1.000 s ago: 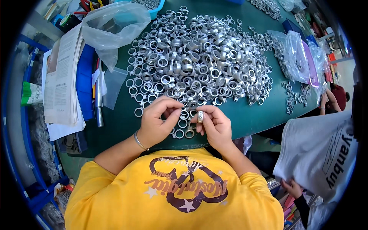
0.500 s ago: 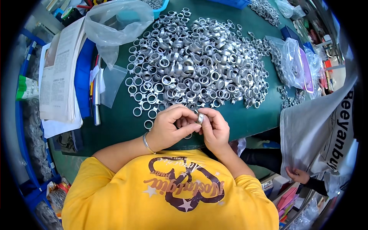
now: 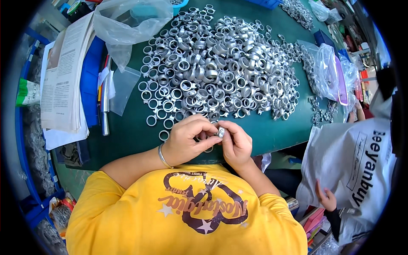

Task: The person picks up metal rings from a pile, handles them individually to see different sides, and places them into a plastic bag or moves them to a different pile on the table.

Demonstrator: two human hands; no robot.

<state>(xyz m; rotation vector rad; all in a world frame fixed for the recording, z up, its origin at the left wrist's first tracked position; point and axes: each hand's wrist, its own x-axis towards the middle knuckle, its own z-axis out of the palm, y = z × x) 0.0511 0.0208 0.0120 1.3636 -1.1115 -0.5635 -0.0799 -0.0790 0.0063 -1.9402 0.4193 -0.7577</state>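
A silvery metal ring point(image 3: 221, 132) is pinched between the fingertips of both hands, close to the table's front edge. My left hand point(image 3: 186, 140) is closed on its left side, with a bangle on the wrist. On its other side, the thumb and bent fingers of my right hand point(image 3: 236, 143) grip it. My fingers cover part of the ring. Just beyond my hands spreads a large heap of similar metal rings point(image 3: 229, 63), many with small lugs. One loose ring point(image 3: 164, 135) lies beside my left hand.
Left of the heap are a clear plastic bag point(image 3: 127, 25), stacked papers point(image 3: 68, 76) and a metal rod point(image 3: 105, 114). More small metal parts point(image 3: 297, 15) lie at the back right. A purple-edged tray point(image 3: 341, 80) is at right, and another person's hand point(image 3: 326, 199) shows by a white bag point(image 3: 352, 170).
Both of my hands still hold the ring in nearly the same place. At right, the other person's hand and the white bag have shifted. The whole view has moved slightly.
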